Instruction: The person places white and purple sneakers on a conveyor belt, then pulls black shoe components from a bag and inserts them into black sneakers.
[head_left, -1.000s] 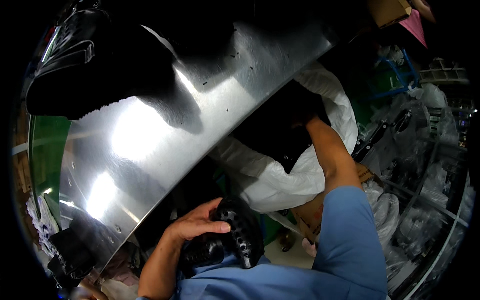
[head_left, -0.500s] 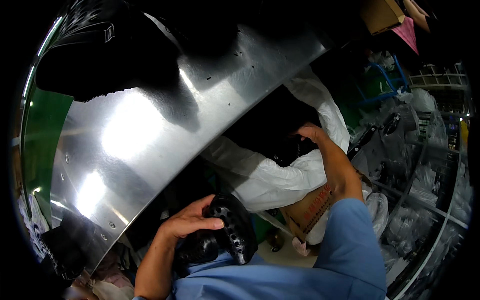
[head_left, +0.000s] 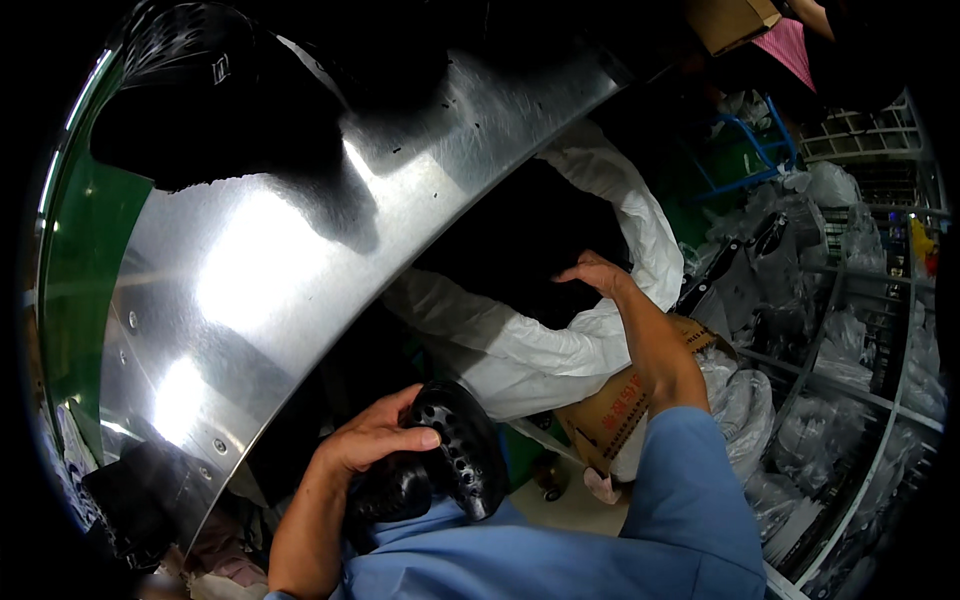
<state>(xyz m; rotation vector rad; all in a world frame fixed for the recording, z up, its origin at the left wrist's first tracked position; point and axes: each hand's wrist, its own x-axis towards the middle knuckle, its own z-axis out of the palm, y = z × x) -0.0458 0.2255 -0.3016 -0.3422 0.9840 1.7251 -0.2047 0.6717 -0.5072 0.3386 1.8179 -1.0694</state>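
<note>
Black perforated piece (head_left: 466,452), metal table (head_left: 335,300), rack (head_left: 891,403)

The white sack's (head_left: 530,345) broad mouth leaves the right hand (head_left: 597,272) a way in from above (darkness hides how deep). On its left, the table's (head_left: 300,310) metal edge bars passage; a cardboard box (head_left: 603,412) crowds the near side.
</note>
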